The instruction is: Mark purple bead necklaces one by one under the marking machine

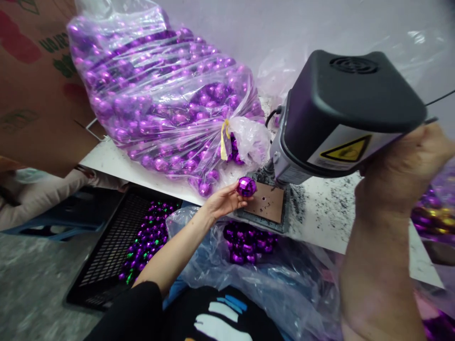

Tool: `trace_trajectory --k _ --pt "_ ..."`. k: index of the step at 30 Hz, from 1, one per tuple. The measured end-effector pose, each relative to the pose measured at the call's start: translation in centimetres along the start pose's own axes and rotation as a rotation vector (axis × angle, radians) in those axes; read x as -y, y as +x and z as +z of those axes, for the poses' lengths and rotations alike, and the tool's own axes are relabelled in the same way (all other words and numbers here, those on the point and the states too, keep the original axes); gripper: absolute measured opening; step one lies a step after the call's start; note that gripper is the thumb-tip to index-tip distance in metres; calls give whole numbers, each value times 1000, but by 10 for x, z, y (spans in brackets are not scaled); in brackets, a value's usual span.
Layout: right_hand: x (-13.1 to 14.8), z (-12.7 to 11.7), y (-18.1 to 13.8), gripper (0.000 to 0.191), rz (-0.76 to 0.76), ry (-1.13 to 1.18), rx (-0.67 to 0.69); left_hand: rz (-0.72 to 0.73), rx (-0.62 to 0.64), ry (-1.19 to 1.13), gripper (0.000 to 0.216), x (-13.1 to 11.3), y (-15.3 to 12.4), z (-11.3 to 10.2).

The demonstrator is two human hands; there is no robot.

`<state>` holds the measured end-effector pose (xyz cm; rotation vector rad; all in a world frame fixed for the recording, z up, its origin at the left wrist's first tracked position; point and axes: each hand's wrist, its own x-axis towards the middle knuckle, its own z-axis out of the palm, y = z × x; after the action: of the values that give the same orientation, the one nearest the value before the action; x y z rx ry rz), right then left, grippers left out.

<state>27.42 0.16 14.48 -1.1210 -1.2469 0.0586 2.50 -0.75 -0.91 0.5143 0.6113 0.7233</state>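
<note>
My left hand [224,201] pinches a shiny purple faceted ball [246,186] and holds it at the edge of a brown pad [267,202] under the head of a small grey and black press machine [341,113]. My right hand [401,166] is raised at the machine's right side, closed as if gripping a handle that the machine body hides.
A large clear bag of purple balls [167,99] lies on the white table [320,218]. In my lap an open plastic bag [249,244] holds more purple balls. A black crate [117,241] with purple and green balls sits on the floor. Cardboard [35,85] stands at left.
</note>
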Motion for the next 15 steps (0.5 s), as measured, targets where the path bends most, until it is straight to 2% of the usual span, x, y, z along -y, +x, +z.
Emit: trace_trajectory --k 5,11,13,15 --pt "-7 -3 -1 61 31 -56 -18 -35 -22 -53 35 5 4 2" --pt "-15 -1 0 59 -21 -2 -32 -31 20 -103 42 12 3 4" --pt "-17 -1 1 60 -26 -17 -32 -8 4 -59 43 16 2 6" --pt "-18 -1 2 60 -32 -45 -28 80 -49 83 48 20 1 9"
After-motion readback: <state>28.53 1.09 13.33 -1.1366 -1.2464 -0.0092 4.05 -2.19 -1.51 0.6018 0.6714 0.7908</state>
